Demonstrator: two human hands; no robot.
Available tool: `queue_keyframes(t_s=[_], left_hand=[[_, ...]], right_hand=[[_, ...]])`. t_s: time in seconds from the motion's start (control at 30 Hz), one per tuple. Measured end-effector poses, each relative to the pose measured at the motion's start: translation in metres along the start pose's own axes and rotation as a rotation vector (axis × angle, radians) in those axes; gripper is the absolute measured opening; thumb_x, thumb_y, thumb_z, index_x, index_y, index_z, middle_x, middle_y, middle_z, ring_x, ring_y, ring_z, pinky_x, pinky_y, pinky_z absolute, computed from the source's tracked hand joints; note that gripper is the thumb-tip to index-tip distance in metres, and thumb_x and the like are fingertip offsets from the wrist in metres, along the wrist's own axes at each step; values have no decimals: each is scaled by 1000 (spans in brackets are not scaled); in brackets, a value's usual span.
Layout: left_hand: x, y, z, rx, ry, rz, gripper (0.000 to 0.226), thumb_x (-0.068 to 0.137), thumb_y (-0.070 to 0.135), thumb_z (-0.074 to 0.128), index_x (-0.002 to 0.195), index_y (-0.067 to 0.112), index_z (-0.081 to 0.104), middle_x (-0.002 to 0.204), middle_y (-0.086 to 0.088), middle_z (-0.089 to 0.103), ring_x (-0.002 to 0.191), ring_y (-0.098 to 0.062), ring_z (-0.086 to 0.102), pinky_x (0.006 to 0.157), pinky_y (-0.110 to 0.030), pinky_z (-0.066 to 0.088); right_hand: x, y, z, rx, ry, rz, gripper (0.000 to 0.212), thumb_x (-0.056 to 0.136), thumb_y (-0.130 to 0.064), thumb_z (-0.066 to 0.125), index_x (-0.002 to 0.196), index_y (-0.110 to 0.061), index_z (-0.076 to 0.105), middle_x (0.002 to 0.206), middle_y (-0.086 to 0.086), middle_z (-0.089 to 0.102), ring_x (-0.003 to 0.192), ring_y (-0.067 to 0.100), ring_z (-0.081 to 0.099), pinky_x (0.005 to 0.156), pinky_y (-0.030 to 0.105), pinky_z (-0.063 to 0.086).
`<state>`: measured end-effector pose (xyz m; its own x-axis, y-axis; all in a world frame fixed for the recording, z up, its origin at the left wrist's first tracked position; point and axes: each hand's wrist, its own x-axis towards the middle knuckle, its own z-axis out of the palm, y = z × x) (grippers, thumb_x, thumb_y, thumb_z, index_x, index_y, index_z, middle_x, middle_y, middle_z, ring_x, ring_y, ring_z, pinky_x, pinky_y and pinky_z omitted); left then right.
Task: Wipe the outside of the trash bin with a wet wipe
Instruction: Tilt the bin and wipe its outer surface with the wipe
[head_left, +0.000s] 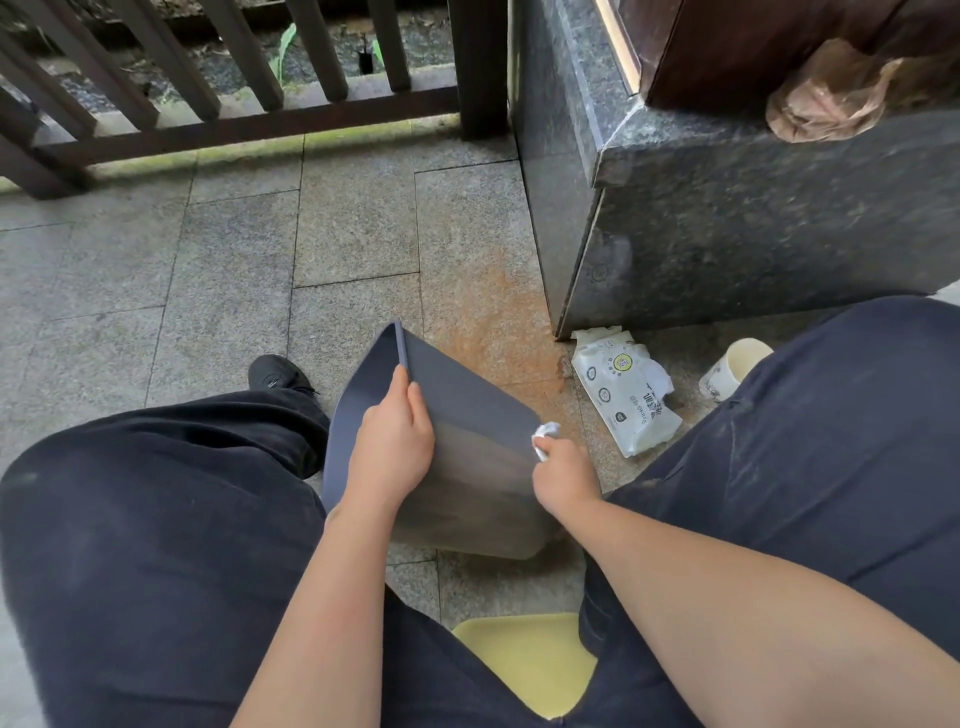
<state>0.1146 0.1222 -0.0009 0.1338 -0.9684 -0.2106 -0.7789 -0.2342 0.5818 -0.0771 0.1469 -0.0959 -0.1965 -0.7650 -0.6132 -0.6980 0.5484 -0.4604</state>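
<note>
Tilted on the granite floor (234, 270), the smooth dark-blue trash bin (467, 415) leans, its inside hidden; left hand (392, 436) grips its rim, right hand (563, 475) pinches a crumpled white wet wipe (546, 434) against its side; wipes pack (623, 400) just beside.

Bin (467, 415) tipped on the floor (208, 291) between the knees. Left hand (392, 436) on its upper rim; right hand (563, 475) with wipe (545, 435) at its right edge. Wipe pack (623, 395) right of bin, cup (732, 366) beyond it, both at plinth (753, 218) foot. Railing (223, 88) far left. Bag (826, 98) on plinth. Shoe (278, 374) left of bin.
</note>
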Motion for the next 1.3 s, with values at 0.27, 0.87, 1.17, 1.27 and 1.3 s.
queue_keyframes(t_s=[0.27,0.87,1.17,1.27,1.3], left_hand=[[1,8,2,-20,-65,20,45,106,37,28,146,18,36,72,18,45,63,-7,48,65,-40,46],[3,-1,0,-48,47,-40,32,106,30,26,126,16,47,80,-1,62,67,-23,51,57,-35,31],[4,2,-2,-95,-78,-38,50,103,41,27,151,29,32,75,13,62,75,-13,58,62,-40,46],[6,1,-2,-113,-97,-48,51,102,43,28,153,32,29,62,6,60,55,-8,52,51,-38,40],[6,0,-2,-121,-99,-48,51,102,43,28,153,33,29,60,5,59,53,-7,51,49,-35,38]], right_hand=[[-14,-44,-5,136,-32,-203,68,84,0,39,136,-41,53,133,7,57,113,31,56,78,27,46],[-8,-35,9,306,-33,-337,77,77,16,34,136,-28,57,144,-14,49,134,1,40,93,-7,26],[37,17,14,197,-63,170,36,92,-5,47,123,-11,63,132,9,59,119,31,54,91,25,40],[45,19,16,225,-69,220,33,93,-7,48,122,-8,62,129,8,61,118,29,55,89,25,40],[48,19,16,250,-71,237,34,94,-8,48,125,-8,60,130,8,60,120,28,55,89,24,40]])
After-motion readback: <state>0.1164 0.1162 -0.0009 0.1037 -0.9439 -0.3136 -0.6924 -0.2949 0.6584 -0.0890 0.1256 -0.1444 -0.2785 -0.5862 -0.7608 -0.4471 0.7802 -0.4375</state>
